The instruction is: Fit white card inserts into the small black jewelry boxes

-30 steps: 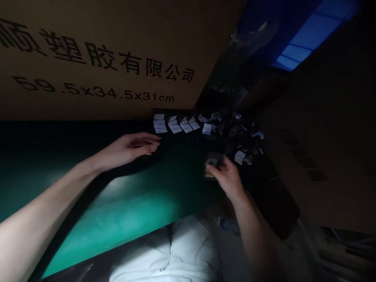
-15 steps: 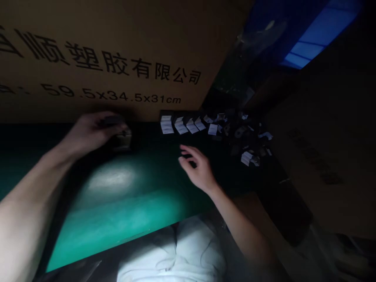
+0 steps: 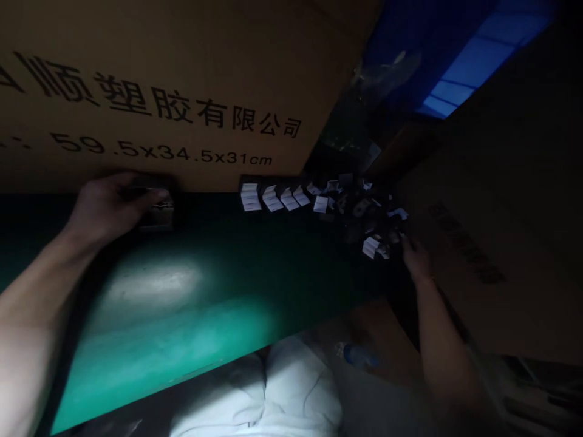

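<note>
At the left, my left hand (image 3: 107, 203) is closed around a small dark box-shaped piece (image 3: 159, 215) with a paler front, low against the big carton. On the right, my right hand (image 3: 416, 258) reaches to the near right edge of a pile of small dark pieces (image 3: 362, 209) with white paper slips. Its fingertips are dim and blurred, so I cannot make out whether they grip anything. Between the hands, several dark pieces with folded white slips (image 3: 272, 199) stand in a row along the carton's foot.
A large printed carton (image 3: 182, 73) walls off the back of the green tabletop (image 3: 182, 321). Another carton (image 3: 501, 255) stands in shadow at the right. Below the table edge are my pale-clothed legs (image 3: 273, 394) and a bottle with a blue label (image 3: 359, 355).
My right hand has moved right, from over the middle of the table to the pile's edge. My left hand still holds the dark piece, now farther left in view; the view has shifted slightly.
</note>
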Demonstrator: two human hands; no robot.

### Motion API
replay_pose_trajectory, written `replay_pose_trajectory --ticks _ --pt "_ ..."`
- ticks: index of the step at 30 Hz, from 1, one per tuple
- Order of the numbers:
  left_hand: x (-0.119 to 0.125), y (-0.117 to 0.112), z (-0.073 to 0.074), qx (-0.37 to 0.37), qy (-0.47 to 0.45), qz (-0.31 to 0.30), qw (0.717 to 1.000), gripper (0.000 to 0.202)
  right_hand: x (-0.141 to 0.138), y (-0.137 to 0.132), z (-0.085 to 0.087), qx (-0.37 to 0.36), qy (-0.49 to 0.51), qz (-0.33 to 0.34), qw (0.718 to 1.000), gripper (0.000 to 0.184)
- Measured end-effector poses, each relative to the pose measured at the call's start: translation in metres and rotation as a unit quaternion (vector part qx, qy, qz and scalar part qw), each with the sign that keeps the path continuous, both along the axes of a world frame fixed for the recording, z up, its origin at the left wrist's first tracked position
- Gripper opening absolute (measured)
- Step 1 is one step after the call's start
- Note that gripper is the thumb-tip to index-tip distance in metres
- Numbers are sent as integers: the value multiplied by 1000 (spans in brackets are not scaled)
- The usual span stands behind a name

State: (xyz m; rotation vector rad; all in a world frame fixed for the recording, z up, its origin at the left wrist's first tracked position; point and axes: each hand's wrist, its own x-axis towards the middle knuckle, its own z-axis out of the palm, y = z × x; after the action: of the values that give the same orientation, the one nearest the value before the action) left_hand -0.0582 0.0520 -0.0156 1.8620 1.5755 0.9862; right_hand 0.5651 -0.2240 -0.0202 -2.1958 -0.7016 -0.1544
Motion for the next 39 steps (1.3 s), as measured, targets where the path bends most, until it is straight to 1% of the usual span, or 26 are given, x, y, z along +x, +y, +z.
replay_pose_trajectory --ticks 1,4,6,9,11,15,18,20,22,23,24,25,26,27,28,30,31,33,35,37,39 --pt "-1 1 -1 -6 -9 -1 1000 52 3 -2 -4 -9 11 7 1000 41" --pt "-2 1 -3 -16 -29 4 999 53 7 -5 -12 -15 18 12 1000 49" --pt "-2 1 -2 -20 -41 3 999 52 6 -5 -13 -14 9 13 1000 52" --pt "1 -2 2 -35 -52 10 998 48 2 -4 -10 -16 -11 12 1000 51" --pt "3 -3 5 -45 -47 17 998 47 -1 -1 -7 -9 -40 -4 999 48" --pt "1 -5 6 -58 -45 9 997 46 -5 4 4 38 -121 -59 990 42" --pt "-2 -4 4 -48 -32 8 998 47 -12 7 18 77 -159 -80 981 35" --pt "-3 -4 1 -32 -26 4 999 48 -26 11 29 100 -174 -82 976 31" --pt "-3 -3 -1 -22 -26 -7 999 48 -55 16 40 127 -173 -56 975 31" --pt "-3 -3 -1 -17 -28 -12 999 47 -75 20 44 146 -157 -22 977 32" --pt "-4 -3 -2 -11 -30 -15 999 47 -99 25 47 161 -130 26 978 33" --pt "-4 -3 -2 -4 -28 -17 999 47 -126 31 49 161 -114 88 976 32" --pt "-4 -3 -2 3 -23 -19 1000 46 -156 38 50 134 -117 172 969 29" --pt "-4 -4 -2 10 -19 -22 1000 46 -187 47 49 106 -138 247 953 25" --pt "-4 -4 -2 13 -15 -29 999 47 -219 57 47 73 -144 332 929 23" --pt "-2 -6 1 13 -17 -47 999 47 -278 82 42 16 -153 474 867 24" --pt "0 -8 3 9 -23 -54 998 47 -304 97 40 -18 -158 523 838 26" --pt "3 -13 8 -7 -38 -58 998 49 -348 128 38 -53 -162 554 815 30" --pt "4 -18 13 -29 -51 -63 996 53 -380 158 39 -75 -171 572 799 39" --pt "2 -22 18 -35 -42 -77 995 56 -401 183 40 -78 -171 580 793 49" --pt "-4 -25 23 -24 -8 -81 996 58 -412 199 38 -63 -146 586 794 54"
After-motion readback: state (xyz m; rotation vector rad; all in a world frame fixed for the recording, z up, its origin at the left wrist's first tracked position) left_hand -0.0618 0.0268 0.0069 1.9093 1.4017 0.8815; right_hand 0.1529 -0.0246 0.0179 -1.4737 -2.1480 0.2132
